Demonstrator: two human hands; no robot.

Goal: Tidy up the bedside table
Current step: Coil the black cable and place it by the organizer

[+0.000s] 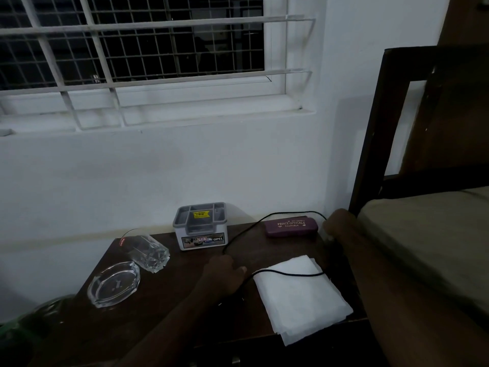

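My left hand (223, 274) rests palm down near the middle of the dark wooden bedside table (169, 300), fingers curled together over the black cable (246, 229); I cannot tell whether they actually pinch it. From that hand the cable runs toward 1 o'clock, loops along the wall behind the maroon spectacle case (291, 226), and another stretch crosses the top of the folded white cloth (300, 295) at 3 o'clock of my hand. My right hand (334, 229) is at the table's far right edge, just beside the case, blurred and partly hidden, so its grip cannot be told. The grey organiser box (200, 226) stands upright against the wall at 12 o'clock of my left hand. At 10 o'clock a clear glass tumbler (148, 252) lies on its side, touching the glass ashtray (113, 284) at 9 o'clock. The bed (423, 234) with its dark headboard is just right of the table.
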